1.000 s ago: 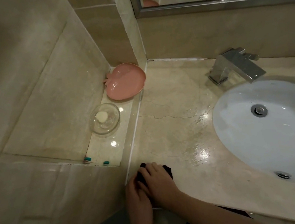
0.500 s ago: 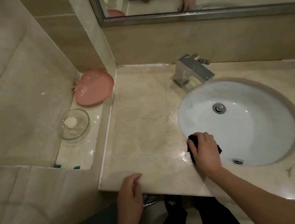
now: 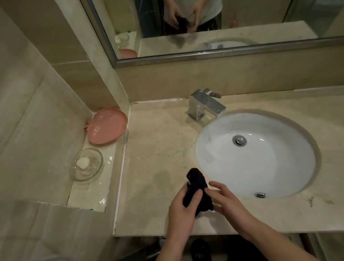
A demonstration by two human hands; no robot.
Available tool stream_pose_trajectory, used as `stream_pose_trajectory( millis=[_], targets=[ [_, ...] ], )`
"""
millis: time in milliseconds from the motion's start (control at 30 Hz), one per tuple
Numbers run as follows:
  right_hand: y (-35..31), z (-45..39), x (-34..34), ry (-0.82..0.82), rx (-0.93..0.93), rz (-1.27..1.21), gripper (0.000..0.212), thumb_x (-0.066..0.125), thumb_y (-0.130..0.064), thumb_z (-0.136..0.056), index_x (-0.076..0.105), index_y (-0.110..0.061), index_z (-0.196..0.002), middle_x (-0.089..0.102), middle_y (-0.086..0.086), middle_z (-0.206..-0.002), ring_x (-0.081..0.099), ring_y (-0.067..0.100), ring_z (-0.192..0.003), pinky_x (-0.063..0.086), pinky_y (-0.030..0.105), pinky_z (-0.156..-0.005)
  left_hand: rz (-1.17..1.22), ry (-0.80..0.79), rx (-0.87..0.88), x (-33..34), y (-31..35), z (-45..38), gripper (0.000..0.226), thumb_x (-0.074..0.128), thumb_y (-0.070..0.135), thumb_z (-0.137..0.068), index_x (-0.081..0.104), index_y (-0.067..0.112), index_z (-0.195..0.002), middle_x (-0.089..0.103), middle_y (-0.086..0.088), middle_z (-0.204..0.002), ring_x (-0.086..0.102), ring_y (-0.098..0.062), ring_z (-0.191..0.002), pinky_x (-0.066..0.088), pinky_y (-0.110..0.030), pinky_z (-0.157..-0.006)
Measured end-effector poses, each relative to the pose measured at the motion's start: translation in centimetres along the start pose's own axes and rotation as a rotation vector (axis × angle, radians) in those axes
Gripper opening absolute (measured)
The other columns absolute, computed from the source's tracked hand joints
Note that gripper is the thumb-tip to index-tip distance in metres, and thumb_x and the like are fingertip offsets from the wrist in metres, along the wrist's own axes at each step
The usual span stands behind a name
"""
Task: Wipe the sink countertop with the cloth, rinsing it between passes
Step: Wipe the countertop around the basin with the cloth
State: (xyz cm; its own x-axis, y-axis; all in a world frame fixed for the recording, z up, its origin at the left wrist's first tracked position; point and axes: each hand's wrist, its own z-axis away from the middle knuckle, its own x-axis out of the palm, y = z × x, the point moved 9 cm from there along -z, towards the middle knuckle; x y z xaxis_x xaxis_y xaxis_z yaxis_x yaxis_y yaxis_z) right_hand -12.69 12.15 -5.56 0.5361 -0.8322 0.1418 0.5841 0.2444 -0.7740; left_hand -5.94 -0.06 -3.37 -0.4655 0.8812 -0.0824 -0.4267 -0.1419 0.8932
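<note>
Above the near edge of the beige marble surface (image 3: 158,153), the left hand (image 3: 181,212) grips the bunched dark cloth (image 3: 197,188); the right hand (image 3: 226,199), fingers relaxed, touches it, probably refolding it before rinsing.

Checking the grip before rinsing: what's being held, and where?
The dark cloth: the left hand grips its lower end, the right hand touches its right side.

I see two bare arms with no sleeves. Below the fingers (image 3: 193,201) there are dark trousers (image 3: 234,256) and a black shoe (image 3: 201,255).
</note>
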Motion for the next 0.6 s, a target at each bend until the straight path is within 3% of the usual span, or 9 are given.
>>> stream_pose_trajectory(
  millis=[100, 167, 233, 333, 400, 500, 600],
  targets=[
    [-0.6, 1.5, -0.2, -0.131, 0.019, 0.047, 0.031, 0.056, -0.041, -0.100, 0.070, -0.021, -0.119, 0.074, -0.003, -0.116, 0.068, 0.010, -0.111, 0.048, 0.031, -0.098, -0.002, -0.038, 0.007, 0.7, 1.8, 0.3, 0.032, 0.070, 0.035, -0.092, 0.061, 0.035, -0.122, 0.070, 0.009, -0.113, 0.068, -0.003, -0.100, 0.056, -0.022, -0.083],
    [-1.9, 1.9, -1.5, -0.093, -0.077, 0.027, 0.030, 0.062, -0.039, -0.097, 0.073, -0.015, -0.111, 0.075, 0.001, -0.111, 0.068, 0.015, -0.109, 0.047, 0.031, -0.097, 0.048, -0.072, -0.048, 1.5, 2.6, 0.7, 0.027, 0.070, 0.036, -0.091, 0.061, 0.031, -0.117, 0.070, 0.007, -0.110, 0.069, -0.004, -0.095, 0.056, -0.022, -0.080],
    [-3.0, 2.0, -2.9, -0.011, -0.150, -0.063, 0.042, 0.073, -0.042, -0.087, 0.068, -0.006, -0.107, 0.072, 0.007, -0.101, 0.067, 0.019, -0.099, 0.047, 0.032, -0.091, 0.052, -0.136, -0.086, 2.6, 3.1, 0.9, 0.022, 0.064, 0.040, -0.095, 0.064, 0.026, -0.112, 0.072, 0.004, -0.105, 0.070, -0.009, -0.096, 0.056, -0.028, -0.084],
    [-3.5, 2.3, -4.8, 0.060, -0.153, -0.232, 0.048, 0.070, -0.035, -0.087, 0.058, 0.005, -0.110, 0.069, 0.018, -0.098, 0.066, 0.025, -0.094, 0.050, 0.044, -0.090, 0.061, -0.212, -0.092, 4.5, 4.3, 1.3, 0.025, 0.060, 0.036, -0.098, 0.060, 0.013, -0.107, 0.070, -0.002, -0.096, 0.070, -0.013, -0.088, 0.054, -0.026, -0.076],
    [-4.2, 2.6, -6.2, 0.093, -0.178, -0.195, 0.039, 0.063, -0.034, -0.091, 0.057, 0.000, -0.110, 0.069, 0.024, -0.104, 0.067, 0.030, -0.094, 0.050, 0.052, -0.093, 0.034, -0.276, -0.101, 5.8, 4.9, 1.4, 0.025, 0.064, 0.032, -0.096, 0.059, 0.011, -0.109, 0.069, 0.000, -0.090, 0.065, -0.007, -0.075, 0.047, -0.018, -0.065],
    [-5.0, 3.2, -8.1, 0.099, -0.196, -0.134, 0.024, 0.055, -0.035, -0.100, 0.060, -0.013, -0.110, 0.072, 0.017, -0.107, 0.070, 0.029, -0.091, 0.055, 0.044, -0.081, -0.031, -0.342, -0.080, 7.7, 5.7, 1.4, 0.024, 0.070, 0.028, -0.093, 0.063, 0.015, -0.113, 0.074, -0.007, -0.102, 0.071, -0.015, -0.089, 0.050, -0.019, -0.074],
    [-4.6, 3.5, -8.8, 0.022, -0.142, -0.040, 0.028, 0.050, -0.043, -0.102, 0.064, -0.022, -0.114, 0.073, 0.009, -0.110, 0.072, 0.022, -0.098, 0.055, 0.040, -0.088, -0.063, -0.302, 0.025, 8.7, 6.5, 1.2, 0.016, 0.068, 0.022, -0.094, 0.059, 0.010, -0.090, 0.066, -0.001, -0.087, 0.064, -0.013, -0.086, 0.049, -0.023, -0.078]
  ],
)
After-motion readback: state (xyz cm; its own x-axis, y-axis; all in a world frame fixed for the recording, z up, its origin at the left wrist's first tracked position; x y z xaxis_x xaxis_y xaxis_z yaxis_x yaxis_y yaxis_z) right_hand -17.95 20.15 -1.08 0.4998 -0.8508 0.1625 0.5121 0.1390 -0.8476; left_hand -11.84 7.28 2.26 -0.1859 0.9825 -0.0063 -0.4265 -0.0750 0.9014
